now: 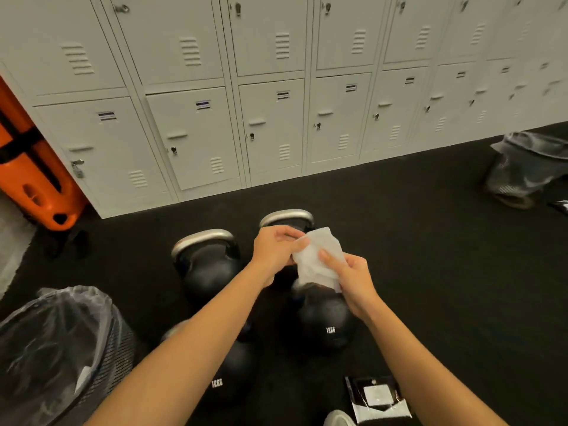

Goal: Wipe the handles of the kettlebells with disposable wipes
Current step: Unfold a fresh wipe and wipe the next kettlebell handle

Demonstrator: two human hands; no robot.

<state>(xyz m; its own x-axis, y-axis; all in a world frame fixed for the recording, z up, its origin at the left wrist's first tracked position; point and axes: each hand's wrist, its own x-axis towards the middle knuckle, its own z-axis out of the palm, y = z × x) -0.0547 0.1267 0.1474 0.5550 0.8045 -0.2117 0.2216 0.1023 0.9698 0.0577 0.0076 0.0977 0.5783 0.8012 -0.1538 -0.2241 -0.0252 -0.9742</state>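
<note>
Both hands, left & right, pinch one white crumpled disposable wipe above 4 black round kettlebells w/ silver handles. Open black rubber floor to the right; mesh bin w/ clear liner crowds left edge.

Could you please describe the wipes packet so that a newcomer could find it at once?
Start from the white lockers and come down the black floor past the kettlebells. The wipes packet lies flat nearest the viewer, the only dark pouch with a pale label.

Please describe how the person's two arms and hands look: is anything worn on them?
Both forearms are bare up to the frame edge: no sleeves, gloves, watch or rings are visible. The left hand and right hand have short, unpainted nails.
</note>
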